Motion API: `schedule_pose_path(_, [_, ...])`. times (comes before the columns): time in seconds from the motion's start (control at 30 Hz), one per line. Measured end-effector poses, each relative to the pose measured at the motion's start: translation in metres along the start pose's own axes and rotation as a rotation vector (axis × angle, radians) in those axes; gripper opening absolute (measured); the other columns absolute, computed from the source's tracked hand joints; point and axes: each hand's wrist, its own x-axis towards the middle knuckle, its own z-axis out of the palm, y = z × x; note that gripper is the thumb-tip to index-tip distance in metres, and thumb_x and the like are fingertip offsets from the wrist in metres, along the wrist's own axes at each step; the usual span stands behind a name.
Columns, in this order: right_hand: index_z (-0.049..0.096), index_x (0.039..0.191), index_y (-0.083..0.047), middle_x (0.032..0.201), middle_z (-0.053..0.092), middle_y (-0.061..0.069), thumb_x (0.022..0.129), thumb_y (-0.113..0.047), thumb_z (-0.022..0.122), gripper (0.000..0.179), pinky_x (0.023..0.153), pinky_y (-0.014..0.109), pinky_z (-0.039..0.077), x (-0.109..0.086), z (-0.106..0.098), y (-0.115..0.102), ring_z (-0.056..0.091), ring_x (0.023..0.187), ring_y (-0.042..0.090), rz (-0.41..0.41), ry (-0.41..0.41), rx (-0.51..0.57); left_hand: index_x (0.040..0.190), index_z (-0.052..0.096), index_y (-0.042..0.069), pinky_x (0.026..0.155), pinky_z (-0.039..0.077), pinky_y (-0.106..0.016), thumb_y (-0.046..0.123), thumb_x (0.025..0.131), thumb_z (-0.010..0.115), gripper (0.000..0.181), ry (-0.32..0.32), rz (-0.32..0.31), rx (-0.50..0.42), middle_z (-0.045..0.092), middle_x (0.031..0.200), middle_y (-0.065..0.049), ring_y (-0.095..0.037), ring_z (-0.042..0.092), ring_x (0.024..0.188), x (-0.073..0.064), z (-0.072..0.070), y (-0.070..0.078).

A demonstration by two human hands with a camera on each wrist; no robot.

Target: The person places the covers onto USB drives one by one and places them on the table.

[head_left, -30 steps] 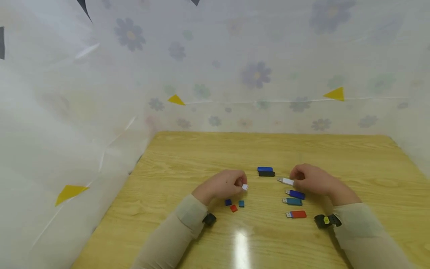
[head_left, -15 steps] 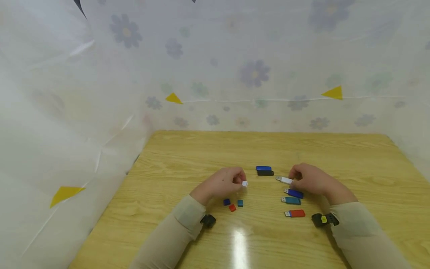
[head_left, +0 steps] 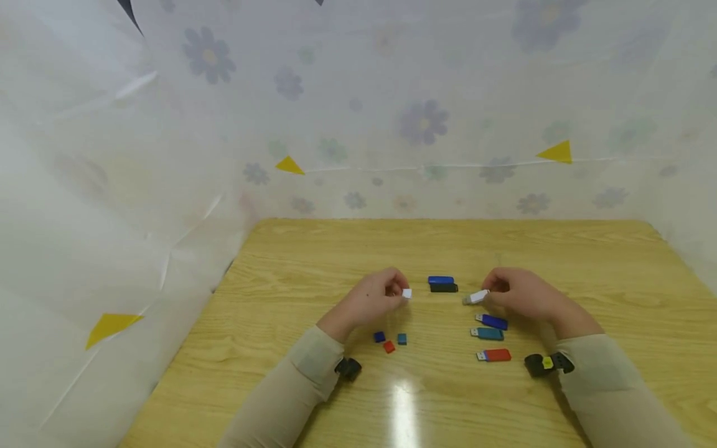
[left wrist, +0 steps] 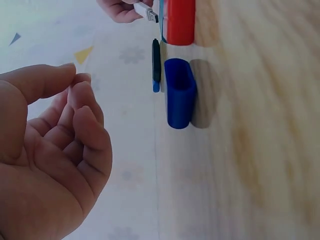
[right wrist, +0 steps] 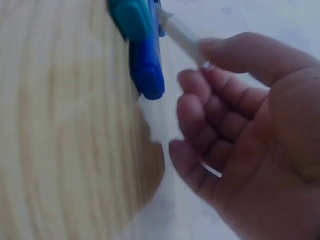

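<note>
My left hand point(head_left: 372, 300) pinches a small white USB cap point(head_left: 407, 294) between thumb and forefinger, above the table; in the left wrist view the fingertips hide the cap. Across from it, my right hand point(head_left: 521, 294) pinches the back end of a white USB stick point(head_left: 476, 297), its metal plug pointing left toward the cap. The right wrist view shows thumb and forefinger at the end of the white stick point(right wrist: 182, 37). Below the left hand lie a dark blue cap point(head_left: 379, 336), a red cap point(head_left: 389, 346) and a teal cap point(head_left: 402, 339).
Uncapped sticks lie in a column by the right hand: dark blue point(head_left: 493, 322), teal point(head_left: 488, 334) and red point(head_left: 495, 355). Behind, between the hands, a blue stick point(head_left: 440, 280) and a black stick point(head_left: 444, 288) lie side by side. Flowered sheeting point(head_left: 358, 124) surrounds the wooden table point(head_left: 313, 249).
Both hands have risen slightly, the left one moving the white cap up and farther back. The white stick has tilted, its right end now higher, and it is lifted with the right hand.
</note>
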Motion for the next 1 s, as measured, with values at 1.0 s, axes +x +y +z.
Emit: schedule_pose_path(1.0, [0.068,0.101,-0.016,0.089,0.068,0.002,0.095,-0.026,0.074,0.013,0.061,0.030,0.048,-0.001,0.029,-0.065,0.056,0.070,0.019,-0.141,0.063,0.299,0.104,0.065,0.012,0.064,0.053,-0.029,0.015,0.092,0.077,0.017,0.002,0.083,-0.074,0.068,0.089,0.005,-0.013,0.064,0.077,0.000,0.004,0.011])
